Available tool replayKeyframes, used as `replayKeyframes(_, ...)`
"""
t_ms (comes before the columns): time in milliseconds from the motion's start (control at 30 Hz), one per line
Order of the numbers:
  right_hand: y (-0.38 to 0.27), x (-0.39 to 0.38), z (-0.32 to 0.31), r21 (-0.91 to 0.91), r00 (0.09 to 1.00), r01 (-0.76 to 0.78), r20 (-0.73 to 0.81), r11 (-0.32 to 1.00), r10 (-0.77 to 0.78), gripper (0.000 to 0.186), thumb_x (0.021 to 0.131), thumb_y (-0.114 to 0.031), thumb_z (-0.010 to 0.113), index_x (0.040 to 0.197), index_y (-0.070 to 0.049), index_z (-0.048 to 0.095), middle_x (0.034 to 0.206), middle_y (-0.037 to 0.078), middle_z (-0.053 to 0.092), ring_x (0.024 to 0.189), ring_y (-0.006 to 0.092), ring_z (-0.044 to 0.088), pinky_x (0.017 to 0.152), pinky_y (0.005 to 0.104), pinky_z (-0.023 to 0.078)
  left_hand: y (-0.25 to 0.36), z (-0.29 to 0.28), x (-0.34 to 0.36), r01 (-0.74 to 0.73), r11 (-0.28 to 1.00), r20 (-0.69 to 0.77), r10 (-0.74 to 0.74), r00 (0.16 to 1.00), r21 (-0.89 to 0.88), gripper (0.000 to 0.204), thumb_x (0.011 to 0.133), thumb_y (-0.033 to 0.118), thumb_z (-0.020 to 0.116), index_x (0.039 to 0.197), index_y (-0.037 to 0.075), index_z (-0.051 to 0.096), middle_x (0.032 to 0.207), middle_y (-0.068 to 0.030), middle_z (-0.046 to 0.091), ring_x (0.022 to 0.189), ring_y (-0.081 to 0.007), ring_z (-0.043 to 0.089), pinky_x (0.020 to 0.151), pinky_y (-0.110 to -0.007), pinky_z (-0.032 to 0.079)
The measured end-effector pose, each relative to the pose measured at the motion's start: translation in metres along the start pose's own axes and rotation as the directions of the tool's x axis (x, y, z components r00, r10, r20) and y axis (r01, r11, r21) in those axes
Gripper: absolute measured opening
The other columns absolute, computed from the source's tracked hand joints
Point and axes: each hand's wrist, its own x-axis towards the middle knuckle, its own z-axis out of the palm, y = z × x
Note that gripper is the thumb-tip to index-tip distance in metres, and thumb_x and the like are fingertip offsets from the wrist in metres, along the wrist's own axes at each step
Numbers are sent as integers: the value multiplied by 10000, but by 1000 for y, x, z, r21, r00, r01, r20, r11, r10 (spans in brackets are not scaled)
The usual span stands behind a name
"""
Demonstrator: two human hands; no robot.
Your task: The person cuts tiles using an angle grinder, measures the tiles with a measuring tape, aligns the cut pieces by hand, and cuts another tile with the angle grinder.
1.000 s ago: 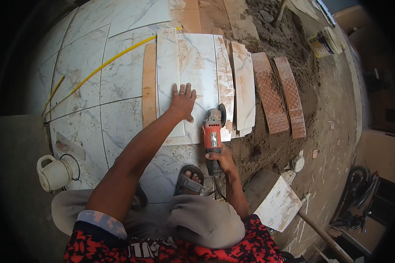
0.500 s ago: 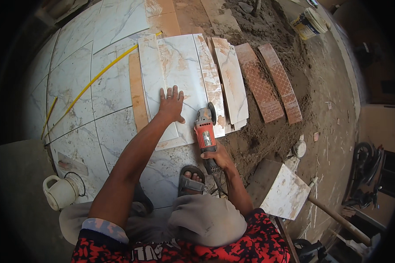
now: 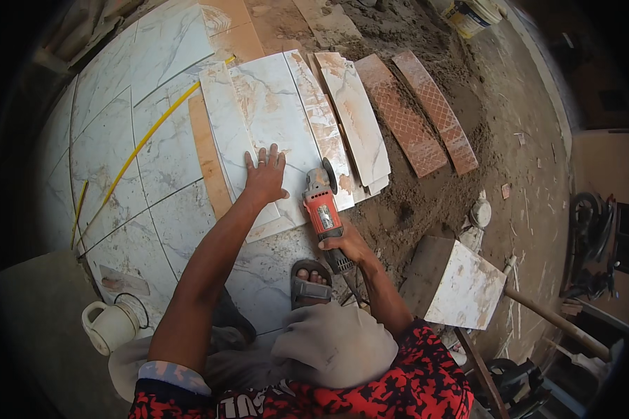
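My left hand [image 3: 265,180] lies flat, fingers spread, on a white grey-veined tile [image 3: 276,105] near a narrow white tile strip [image 3: 223,119]. In my right hand [image 3: 349,241] is a red and black angle grinder [image 3: 323,211], gripped by its rear body. Its dark disc [image 3: 330,176] stands on edge at the line between the veined tile and a stained strip [image 3: 319,115] along its right side. Whether the disc is spinning or touching the tile I cannot tell. The cord runs back toward my sandalled foot [image 3: 310,282].
Right of the tile lie stacked cut pieces [image 3: 356,115] and two reddish patterned strips [image 3: 402,115] on loose soil. A yellow hose [image 3: 147,136] curves over the laid floor tiles. A white jug [image 3: 110,327], a dirty white block [image 3: 466,286] and a bucket [image 3: 472,17] stand around.
The whole view has shifted and turned slightly. Both hands and the grinder keep nearly the same place on the tile.
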Motion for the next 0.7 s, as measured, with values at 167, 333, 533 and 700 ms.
replayKeyframes(167,5,-4,2,65,999,40,7,997,-40,602,591,-268,779,1107,-15,601,986,110,652,921,242,597,877,359,455,6,-4,-3,7,999,44,-9,999,46,1299,569,566,861,1529,-2,195,1608,-249,96,1463,-462,169,1130,-696,105)
replayKeyframes(333,7,4,0,75,1000,14,20,997,-15,617,585,-267,784,1115,-12,599,992,107,651,931,244,597,883,360,454,9,-1,0,-13,998,41,11,999,67,1340,544,606,858,1523,-22,192,1602,-263,103,1457,-481,166,1125,-701,111)
replayKeyframes(533,16,-4,-1,68,999,5,35,998,-7,627,582,-282,789,1115,-13,600,983,113,653,930,244,601,879,356,454,9,-2,2,-10,998,33,7,999,69,1332,541,601,861,1515,-30,206,1600,-269,104,1453,-487,174,1127,-698,113)
replayKeyframes(700,16,4,1,51,999,-37,30,998,36,636,579,-295,789,1120,-20,602,1006,116,655,946,247,602,887,356,453,8,-2,0,-10,999,31,9,999,52,1323,544,589,864,1513,-31,210,1599,-270,106,1451,-489,180,1125,-699,117)
